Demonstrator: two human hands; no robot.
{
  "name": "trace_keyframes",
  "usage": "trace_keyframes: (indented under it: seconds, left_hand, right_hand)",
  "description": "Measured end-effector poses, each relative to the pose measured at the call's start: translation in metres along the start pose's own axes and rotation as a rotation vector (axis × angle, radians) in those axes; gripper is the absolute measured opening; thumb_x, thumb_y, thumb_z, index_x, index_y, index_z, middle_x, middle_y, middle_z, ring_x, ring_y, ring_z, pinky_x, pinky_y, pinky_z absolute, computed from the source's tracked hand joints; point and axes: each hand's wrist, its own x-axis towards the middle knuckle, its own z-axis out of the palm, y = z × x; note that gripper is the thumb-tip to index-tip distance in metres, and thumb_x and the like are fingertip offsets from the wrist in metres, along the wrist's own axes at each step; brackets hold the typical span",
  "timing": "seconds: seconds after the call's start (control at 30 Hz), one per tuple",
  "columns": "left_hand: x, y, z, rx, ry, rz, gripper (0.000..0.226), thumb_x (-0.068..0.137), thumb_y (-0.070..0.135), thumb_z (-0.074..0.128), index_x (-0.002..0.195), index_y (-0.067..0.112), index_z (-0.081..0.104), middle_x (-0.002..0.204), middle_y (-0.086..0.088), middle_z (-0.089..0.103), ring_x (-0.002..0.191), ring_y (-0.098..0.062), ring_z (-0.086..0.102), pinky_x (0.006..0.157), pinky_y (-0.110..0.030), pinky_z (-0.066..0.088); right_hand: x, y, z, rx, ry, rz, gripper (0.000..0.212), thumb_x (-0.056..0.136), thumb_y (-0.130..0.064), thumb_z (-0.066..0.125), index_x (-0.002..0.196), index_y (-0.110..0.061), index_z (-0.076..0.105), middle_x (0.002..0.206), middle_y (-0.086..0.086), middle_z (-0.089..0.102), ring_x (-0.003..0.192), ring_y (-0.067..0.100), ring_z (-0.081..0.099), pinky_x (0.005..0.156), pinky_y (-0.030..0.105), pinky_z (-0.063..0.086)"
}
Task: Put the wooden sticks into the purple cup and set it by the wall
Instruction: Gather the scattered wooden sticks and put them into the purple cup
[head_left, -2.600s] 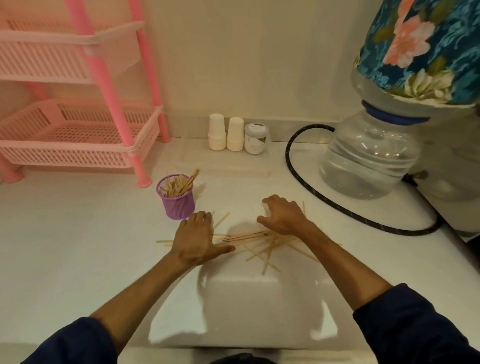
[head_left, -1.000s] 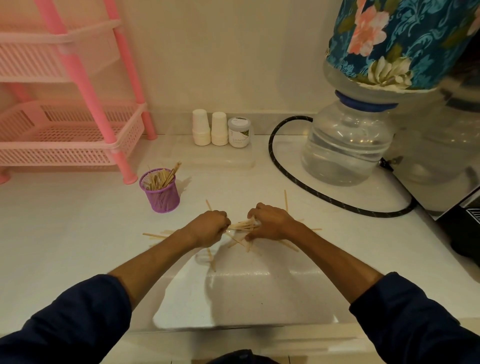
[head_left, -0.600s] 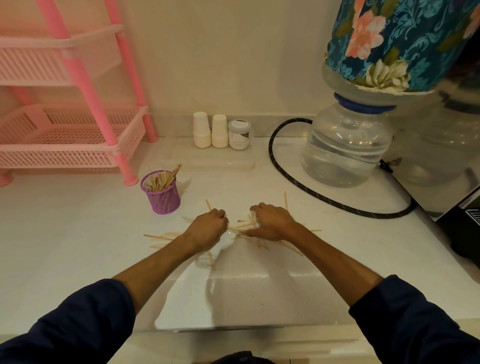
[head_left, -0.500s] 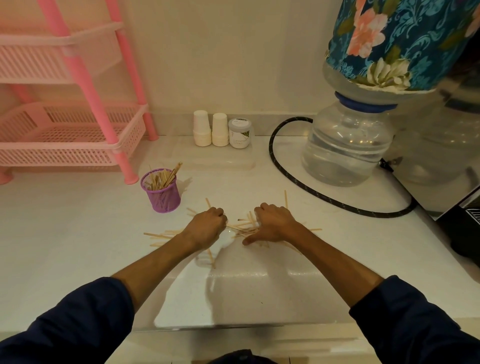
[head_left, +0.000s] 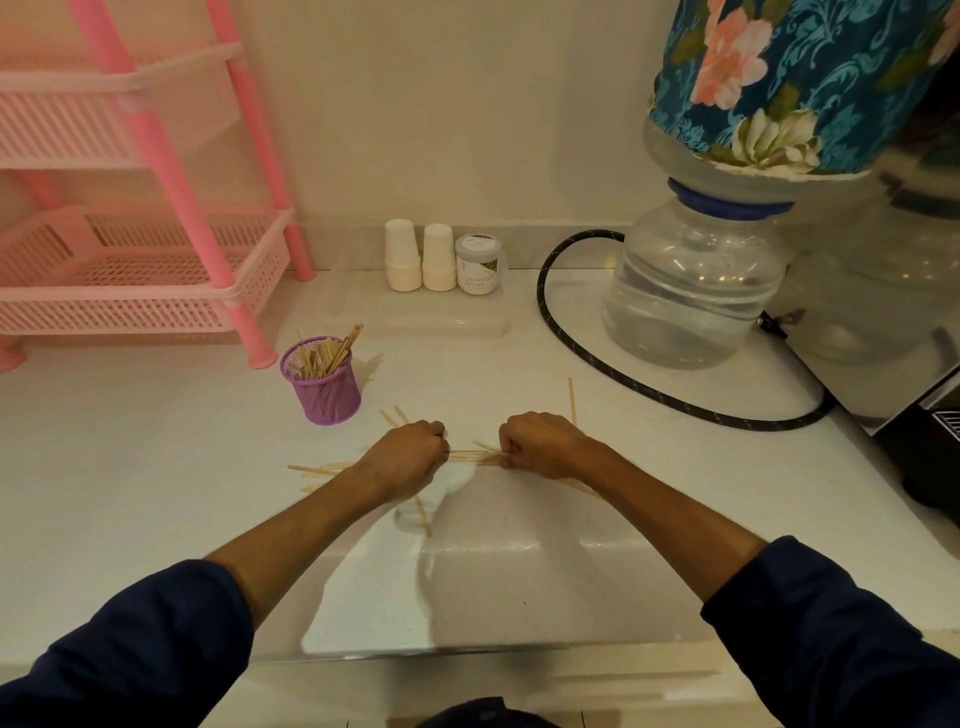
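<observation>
White and bare across most of its width, the bench (head_left: 156, 493) leaves open room between the purple cup (head_left: 323, 382) and the wall (head_left: 441, 104) behind it. Both fists are curled on one bundle of wooden sticks (head_left: 475, 457) — left hand (head_left: 408, 457) on one end, right hand (head_left: 540, 447) on the other. More sticks lie loose around them; some already stand in the cup. They look light, thin and likely snappable — best gathered mid-length. The near edge and black hose (head_left: 649, 392) bound the work area.
</observation>
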Motion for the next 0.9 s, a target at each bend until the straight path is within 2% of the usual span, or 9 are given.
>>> trace_keyframes:
  seconds: [0.13, 0.23, 0.37, 0.5, 0.57, 0.67, 0.73, 0.83, 0.9]
  left_hand:
    - [0.002, 0.002, -0.003, 0.019, 0.025, 0.025, 0.029, 0.100, 0.020, 0.042, 0.103, 0.008, 0.068, 0.102, -0.007, 0.060, 0.093, -0.024, 0.057, 0.071, -0.035, 0.046]
    - [0.002, 0.004, -0.004, 0.038, 0.021, 0.021, 0.029, 0.101, 0.021, 0.041, 0.105, 0.008, 0.067, 0.105, -0.008, 0.060, 0.095, -0.024, 0.056, 0.072, -0.035, 0.045]
    - [0.002, 0.007, -0.007, 0.049, 0.020, 0.010, 0.030, 0.101, 0.021, 0.041, 0.105, 0.008, 0.068, 0.104, -0.008, 0.061, 0.094, -0.024, 0.057, 0.072, -0.035, 0.047]
    - [-0.001, 0.004, -0.012, -0.022, 0.078, -0.041, 0.026, 0.099, 0.021, 0.045, 0.103, 0.010, 0.069, 0.101, -0.006, 0.060, 0.090, -0.023, 0.058, 0.066, -0.034, 0.045]
    - [-0.001, -0.002, -0.017, -0.060, 0.092, -0.075, 0.024, 0.097, 0.020, 0.048, 0.100, 0.010, 0.069, 0.100, -0.006, 0.061, 0.089, -0.024, 0.059, 0.067, -0.035, 0.047]
    - [0.003, -0.010, -0.027, -0.119, 0.098, -0.136, 0.019, 0.090, 0.012, 0.051, 0.082, 0.006, 0.067, 0.083, -0.010, 0.067, 0.078, -0.031, 0.060, 0.067, -0.042, 0.050]
    - [0.008, -0.016, -0.034, -0.156, 0.147, -0.166, 0.018, 0.091, 0.009, 0.052, 0.082, 0.005, 0.068, 0.077, -0.012, 0.070, 0.075, -0.033, 0.061, 0.066, -0.042, 0.051]
    - [0.014, -0.024, -0.047, -0.284, 0.249, -0.226, 0.017, 0.093, 0.014, 0.057, 0.086, 0.009, 0.072, 0.078, -0.006, 0.074, 0.070, -0.025, 0.064, 0.062, -0.037, 0.050]
    - [0.017, -0.030, -0.058, -0.412, 0.303, -0.262, 0.017, 0.092, 0.016, 0.060, 0.084, 0.013, 0.075, 0.077, -0.002, 0.075, 0.064, -0.014, 0.064, 0.060, -0.030, 0.046]
  right_hand:
    - [0.001, -0.003, 0.001, -0.062, -0.019, -0.043, 0.012, 0.096, -0.024, 0.055, 0.101, -0.013, 0.058, 0.105, 0.008, 0.063, 0.084, 0.021, 0.050, 0.069, 0.031, 0.036]
    - [0.001, -0.004, 0.000, -0.046, -0.030, -0.053, 0.018, 0.096, -0.017, 0.056, 0.113, -0.013, 0.059, 0.111, 0.008, 0.062, 0.093, 0.024, 0.057, 0.071, 0.030, 0.038]
    - [0.000, -0.005, -0.002, -0.053, -0.025, -0.056, 0.012, 0.090, -0.008, 0.053, 0.093, -0.009, 0.064, 0.097, 0.010, 0.064, 0.087, 0.028, 0.059, 0.070, 0.036, 0.045]
    - [-0.001, -0.002, -0.003, -0.047, -0.006, -0.055, 0.011, 0.088, -0.006, 0.054, 0.090, -0.008, 0.064, 0.094, 0.010, 0.063, 0.085, 0.028, 0.058, 0.072, 0.038, 0.046]
    - [-0.002, 0.006, -0.008, 0.015, 0.038, -0.044, 0.010, 0.089, -0.009, 0.057, 0.093, -0.009, 0.066, 0.095, 0.009, 0.065, 0.085, 0.026, 0.059, 0.073, 0.038, 0.046]
    - [-0.003, 0.018, -0.018, 0.111, 0.125, -0.037, 0.012, 0.090, -0.013, 0.062, 0.097, -0.011, 0.071, 0.096, 0.006, 0.071, 0.088, 0.023, 0.064, 0.078, 0.038, 0.051]
    - [-0.003, 0.025, -0.025, 0.161, 0.176, -0.029, 0.015, 0.089, -0.013, 0.061, 0.094, -0.016, 0.074, 0.090, 0.000, 0.074, 0.085, 0.018, 0.066, 0.079, 0.037, 0.052]
    - [-0.002, 0.033, -0.035, 0.299, 0.252, -0.011, 0.013, 0.087, -0.018, 0.063, 0.088, -0.020, 0.076, 0.079, -0.006, 0.075, 0.075, 0.013, 0.067, 0.073, 0.033, 0.052]
    - [-0.001, 0.036, -0.040, 0.542, 0.319, 0.015, 0.012, 0.085, -0.016, 0.066, 0.091, -0.017, 0.077, 0.074, -0.010, 0.076, 0.070, 0.013, 0.069, 0.071, 0.031, 0.053]
